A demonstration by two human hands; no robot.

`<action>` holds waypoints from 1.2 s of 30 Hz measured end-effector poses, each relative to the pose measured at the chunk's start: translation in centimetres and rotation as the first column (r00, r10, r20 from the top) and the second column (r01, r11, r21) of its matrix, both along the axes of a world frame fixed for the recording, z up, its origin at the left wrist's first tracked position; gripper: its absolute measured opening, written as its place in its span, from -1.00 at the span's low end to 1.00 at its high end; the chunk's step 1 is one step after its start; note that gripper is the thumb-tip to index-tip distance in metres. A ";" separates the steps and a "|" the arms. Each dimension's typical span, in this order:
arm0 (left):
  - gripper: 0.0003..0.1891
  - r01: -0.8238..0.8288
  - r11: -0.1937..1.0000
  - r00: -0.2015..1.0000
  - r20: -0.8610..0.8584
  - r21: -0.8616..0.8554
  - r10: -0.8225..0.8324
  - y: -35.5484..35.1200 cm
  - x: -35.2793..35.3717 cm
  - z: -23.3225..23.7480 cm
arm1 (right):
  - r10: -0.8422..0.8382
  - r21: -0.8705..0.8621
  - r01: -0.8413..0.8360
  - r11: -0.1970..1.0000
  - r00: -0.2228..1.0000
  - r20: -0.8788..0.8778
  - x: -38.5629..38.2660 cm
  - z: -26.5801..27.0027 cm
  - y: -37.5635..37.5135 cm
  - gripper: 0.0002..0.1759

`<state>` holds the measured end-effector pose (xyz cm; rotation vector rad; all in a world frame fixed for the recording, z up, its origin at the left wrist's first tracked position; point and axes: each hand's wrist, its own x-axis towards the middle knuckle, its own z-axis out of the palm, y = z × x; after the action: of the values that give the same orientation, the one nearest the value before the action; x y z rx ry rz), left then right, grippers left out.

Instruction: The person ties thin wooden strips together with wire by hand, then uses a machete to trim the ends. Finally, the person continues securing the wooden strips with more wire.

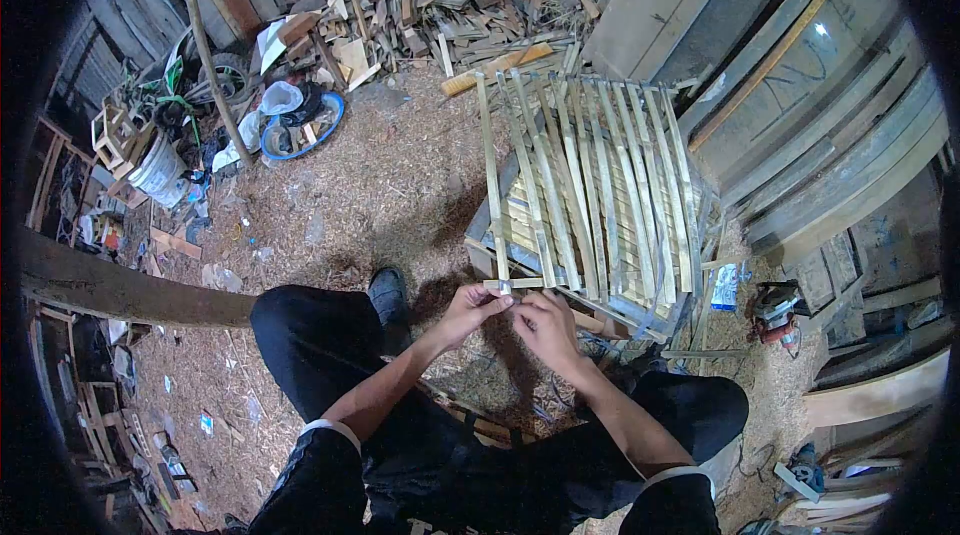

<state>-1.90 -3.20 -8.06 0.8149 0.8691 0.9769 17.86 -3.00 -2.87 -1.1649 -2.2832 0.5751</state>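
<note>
A panel of long, pale wooden slats lies in front of me, raised off the floor on a support. At its near left corner, a slat meets a crosspiece, and a small whitish patch shows at the joint. My left hand is closed at this corner, thumb and fingers pinching the slat end. Just to its right, my right hand is closed too, its fingertips together close to the left thumb. Whatever the right fingers hold is too small to make out.
Wood offcuts are heaped at the back wall. A blue basin and a white bucket stand at the left. Planks lean along the right, near a power tool. A curved beam juts in from the left.
</note>
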 end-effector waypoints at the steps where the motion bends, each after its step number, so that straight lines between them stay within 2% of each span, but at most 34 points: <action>1: -0.84 -0.007 1.000 0.999 -0.039 0.024 0.008 0.0 0.0 -0.1 | -0.057 -0.109 0.038 0.993 0.982 -0.179 0.0 -0.2 0.1 -0.83; 2: -0.84 -0.013 0.999 0.997 -0.076 0.049 0.017 0.1 0.0 -0.1 | -0.056 -0.109 0.037 0.993 0.983 -0.177 0.0 -0.4 0.0 -0.83; 4: -0.87 -0.024 0.999 0.995 -0.099 0.039 0.028 0.1 0.2 0.1 | -0.296 -0.430 0.175 0.886 0.926 -0.234 -0.3 0.3 -0.1 -0.79; 8: -0.90 -0.024 0.999 0.995 -0.097 0.040 0.027 0.1 0.2 1.2 | -0.362 -0.400 0.250 0.882 0.903 -0.233 -1.5 2.1 -0.6 -0.75; 10: -0.90 -0.029 0.999 0.997 -0.073 0.027 0.031 0.0 0.1 1.6 | -0.172 -0.050 0.166 0.985 0.971 -0.167 -1.4 1.9 -0.5 -0.74; 11: -0.89 -0.035 0.999 0.998 -0.050 0.016 0.035 0.0 0.1 1.8 | -0.172 -0.050 0.166 0.985 0.971 -0.167 -1.3 1.8 -0.6 -0.74; 13: -0.87 -0.028 0.999 0.997 -0.066 0.034 0.030 0.1 -0.1 1.1 | -0.202 -0.123 0.194 0.973 0.978 -0.056 -1.5 3.0 -0.6 -0.77; 14: -0.86 -0.022 0.998 0.996 -0.080 0.051 0.026 0.1 -0.2 0.7 | -0.201 -0.123 0.193 0.973 0.978 -0.057 -1.5 2.9 -0.6 -0.77; 16: -0.86 -0.003 0.999 0.998 -0.066 0.033 0.006 0.1 -0.6 0.7 | -0.163 -0.248 0.139 0.959 0.983 -0.078 -1.2 2.7 -0.5 -0.81; 20: -0.83 -0.009 0.999 0.999 -0.036 0.053 0.011 0.2 -0.4 0.4 | -0.193 -0.254 0.191 0.948 0.981 0.016 -1.0 2.5 -0.7 -0.86; 22: -0.83 -0.010 1.000 0.999 -0.047 0.022 0.011 0.2 -0.8 0.4 | -0.228 -0.255 0.195 0.947 0.968 -0.106 -0.8 2.6 -0.4 -0.88; 24: -0.83 -0.013 1.000 0.998 -0.055 -0.005 0.012 0.6 -1.3 0.5 | -0.236 -0.229 0.210 0.950 0.968 -0.090 -0.6 3.1 0.0 -0.87; 26: -0.80 -0.005 0.991 0.979 -0.201 0.132 0.032 1.2 -1.8 0.5 | -0.232 -0.159 0.220 0.962 0.971 -0.061 -0.5 3.1 0.2 -0.84; 29: -0.88 -0.101 0.973 0.982 -0.139 0.206 0.131 2.2 -2.4 1.5 | -0.195 -0.103 0.196 0.975 0.981 0.023 -0.6 3.9 0.1 -0.84; 30: -0.87 0.020 0.946 0.902 -0.415 0.323 0.122 2.7 -3.1 2.2 | -0.194 -0.104 0.195 0.975 0.981 0.021 -0.7 4.1 0.1 -0.84; 31: -0.87 0.018 0.950 0.901 -0.416 0.312 0.119 2.1 -3.5 3.2 | -0.181 -0.092 0.192 0.977 0.976 0.121 -0.7 4.3 -0.7 -0.85; 32: -0.86 0.117 0.913 0.805 -0.576 0.390 0.142 2.2 -3.7 4.2 | -0.170 -0.067 0.189 0.980 0.961 0.218 -0.7 4.4 -0.8 -0.86; 33: -0.84 0.227 0.868 0.682 -0.709 0.442 0.182 2.5 -3.8 5.3 | -0.170 -0.067 0.189 0.980 0.960 0.220 -0.5 4.7 -0.6 -0.86; 34: -0.81 0.296 0.739 0.649 -0.695 0.605 0.309 3.0 -3.8 6.4 | -0.134 0.098 0.111 0.989 0.952 0.277 -0.3 4.9 -0.4 -0.84; 35: -0.81 0.297 0.738 0.649 -0.695 0.606 0.310 2.8 -3.7 7.6 | -0.107 0.254 0.020 0.967 0.936 0.336 -0.3 5.2 -0.1 -0.81; 36: -0.83 0.287 0.789 0.608 -0.739 0.544 0.288 2.5 -3.4 8.8 | -0.109 0.255 0.021 0.967 0.935 0.337 -0.2 5.5 0.2 -0.81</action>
<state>-5.30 -0.67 0.76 1.9489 1.3297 0.8841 17.64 -2.83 2.60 -1.2917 -2.5060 0.0499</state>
